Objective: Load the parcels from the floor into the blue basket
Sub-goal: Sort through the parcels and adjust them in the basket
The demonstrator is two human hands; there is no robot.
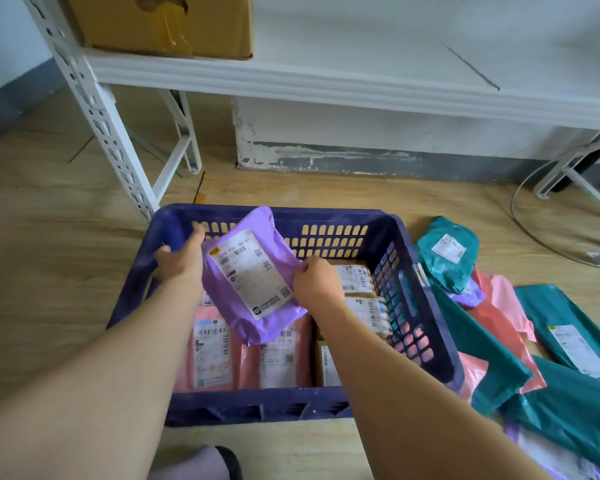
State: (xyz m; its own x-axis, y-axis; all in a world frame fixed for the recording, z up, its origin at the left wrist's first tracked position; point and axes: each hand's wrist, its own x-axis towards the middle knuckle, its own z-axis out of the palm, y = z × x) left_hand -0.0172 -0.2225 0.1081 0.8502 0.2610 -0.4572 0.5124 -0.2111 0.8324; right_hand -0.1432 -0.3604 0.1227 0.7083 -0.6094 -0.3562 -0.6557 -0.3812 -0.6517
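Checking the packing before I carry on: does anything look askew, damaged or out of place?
Nothing looks damaged. The purple parcel, pinched by the right hand with the left hand against its other edge, hangs tilted over the blue basket, whose pink parcels lie flat. Paint is chipped along the wall base.

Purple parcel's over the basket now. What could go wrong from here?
1. The right hand pinches only the purple parcel's edge and the left hand's hold is hidden; the bag could slip and land askew.
2. Pink parcels and boxes already cover the basket floor, so it will likely land on top and hide labels.
3. Teal parcels crowd the basket's right side; nudging the basket may disturb them.
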